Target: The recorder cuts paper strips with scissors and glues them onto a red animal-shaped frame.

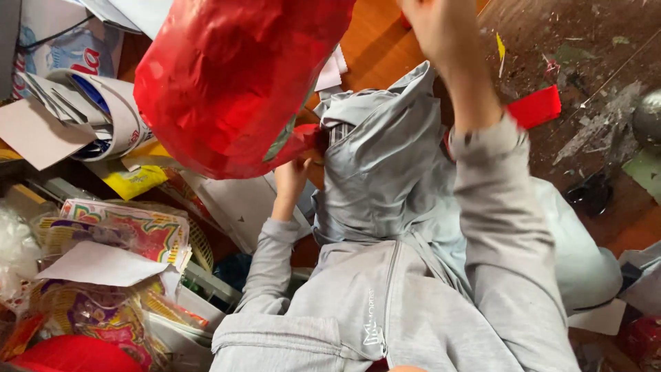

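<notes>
Left hand (pixel 296 169): grasps red lantern (pixel 237 76) at its base. Right hand (pixel 434 27): grip cannot be told. Colourful printed packets (pixel 117 234) lower-left of left hand.

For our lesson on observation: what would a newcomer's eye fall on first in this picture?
First, the big red paper lantern at the top, held up at its lower edge by the left hand. Next, the grey sleeves and jacket filling the middle, with the right hand raised at the top edge. Then the heap of colourful printed paper in the lower left.

colourful printed packets (pixel 120 231) stacked lower left; yellow packet (pixel 134 181) above.
</notes>
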